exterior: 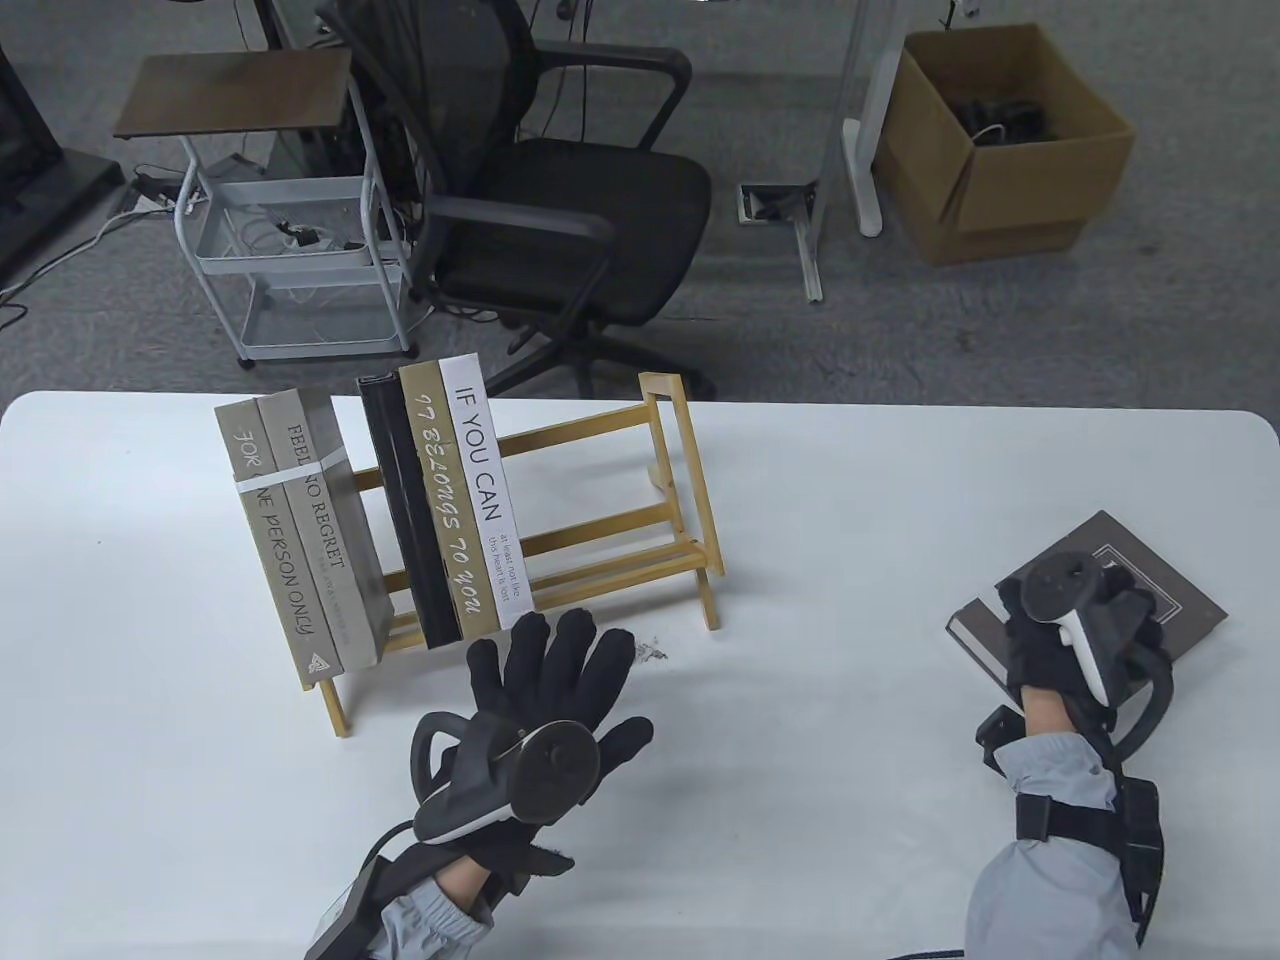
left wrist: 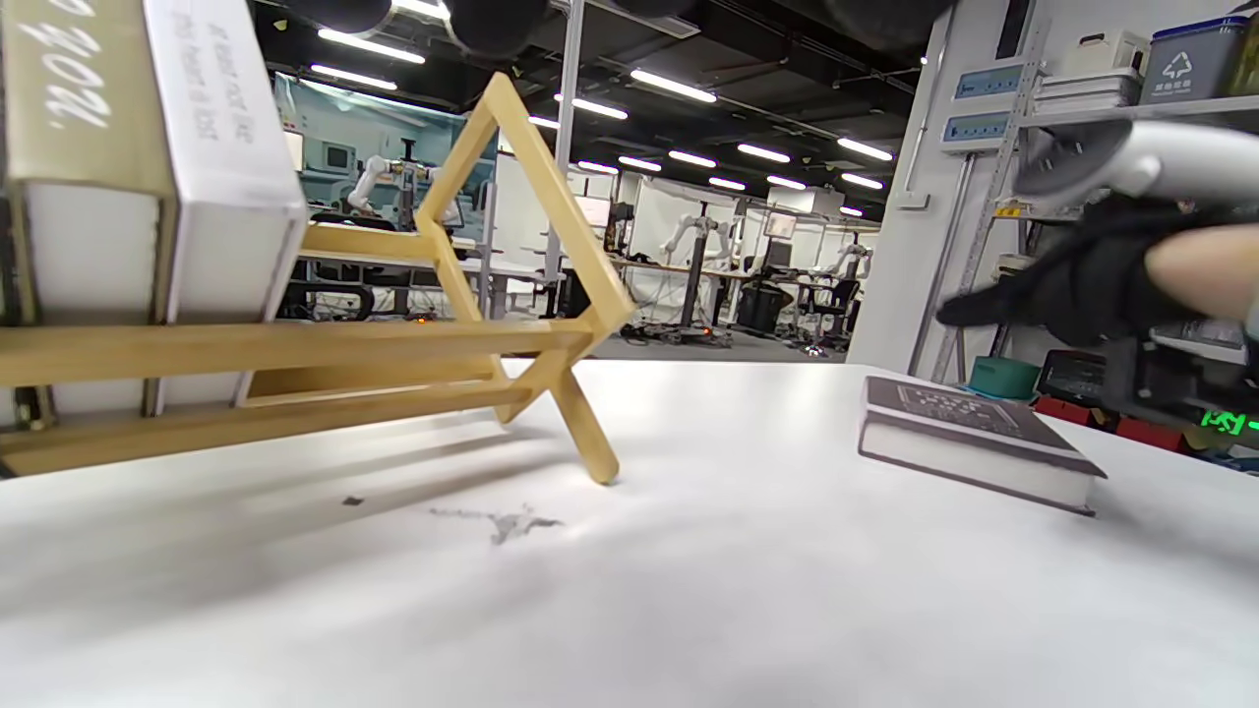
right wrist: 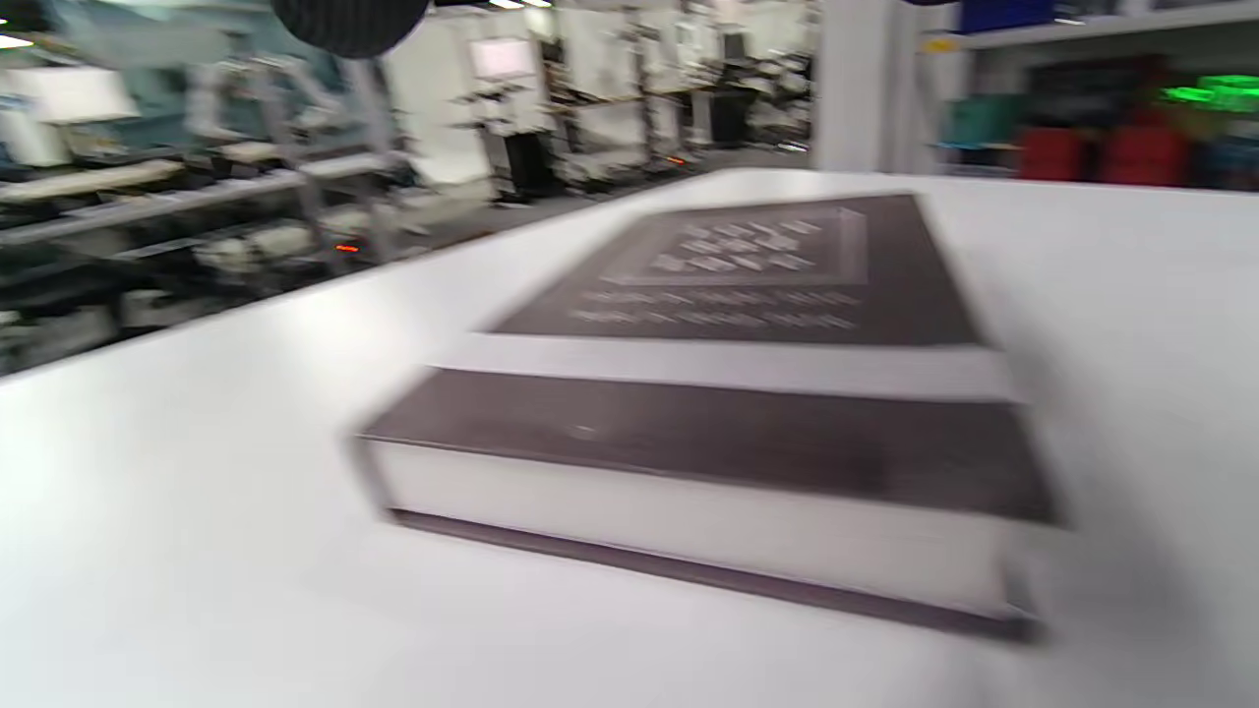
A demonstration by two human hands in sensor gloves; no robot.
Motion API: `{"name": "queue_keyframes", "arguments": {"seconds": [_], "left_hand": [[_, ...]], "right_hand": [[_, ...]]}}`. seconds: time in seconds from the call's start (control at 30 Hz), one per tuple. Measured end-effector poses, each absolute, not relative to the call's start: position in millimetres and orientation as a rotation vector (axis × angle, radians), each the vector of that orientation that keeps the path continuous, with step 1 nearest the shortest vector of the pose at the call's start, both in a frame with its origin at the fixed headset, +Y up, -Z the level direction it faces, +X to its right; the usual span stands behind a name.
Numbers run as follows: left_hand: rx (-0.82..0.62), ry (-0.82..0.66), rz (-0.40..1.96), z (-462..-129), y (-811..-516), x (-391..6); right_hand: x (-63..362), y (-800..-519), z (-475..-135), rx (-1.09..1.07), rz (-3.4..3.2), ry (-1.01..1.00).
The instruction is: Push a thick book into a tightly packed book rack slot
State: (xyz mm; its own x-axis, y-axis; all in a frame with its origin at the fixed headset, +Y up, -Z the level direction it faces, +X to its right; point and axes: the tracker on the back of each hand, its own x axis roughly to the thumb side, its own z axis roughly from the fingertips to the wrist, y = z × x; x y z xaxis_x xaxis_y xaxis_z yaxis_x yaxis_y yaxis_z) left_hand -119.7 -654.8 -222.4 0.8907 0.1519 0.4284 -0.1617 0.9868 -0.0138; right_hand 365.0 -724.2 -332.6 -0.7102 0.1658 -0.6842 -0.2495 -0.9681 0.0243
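A thick dark brown book lies flat on the white table at the right; it also shows in the left wrist view and the right wrist view. My right hand hovers over its near end, fingers stretched out, not gripping it. The wooden book rack stands at the left. It holds two banded grey books, then a narrow gap, then a black book, a gold one and a white one. My left hand is open, fingers spread, just in front of these books' lower ends.
The right half of the rack is bare rails. A dark smudge marks the table near the rack's front foot. Beyond the table's far edge stand an office chair, a white cart and a cardboard box.
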Motion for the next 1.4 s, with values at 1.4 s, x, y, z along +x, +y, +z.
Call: {"name": "queue_keyframes", "arguments": {"seconds": [1.4], "left_hand": [[0.039, -0.435, 0.193, -222.3, -649.6, -127.8]], "right_hand": [[428.4, -791.2, -281.8, -1.317, 1.695, 0.086]]}}
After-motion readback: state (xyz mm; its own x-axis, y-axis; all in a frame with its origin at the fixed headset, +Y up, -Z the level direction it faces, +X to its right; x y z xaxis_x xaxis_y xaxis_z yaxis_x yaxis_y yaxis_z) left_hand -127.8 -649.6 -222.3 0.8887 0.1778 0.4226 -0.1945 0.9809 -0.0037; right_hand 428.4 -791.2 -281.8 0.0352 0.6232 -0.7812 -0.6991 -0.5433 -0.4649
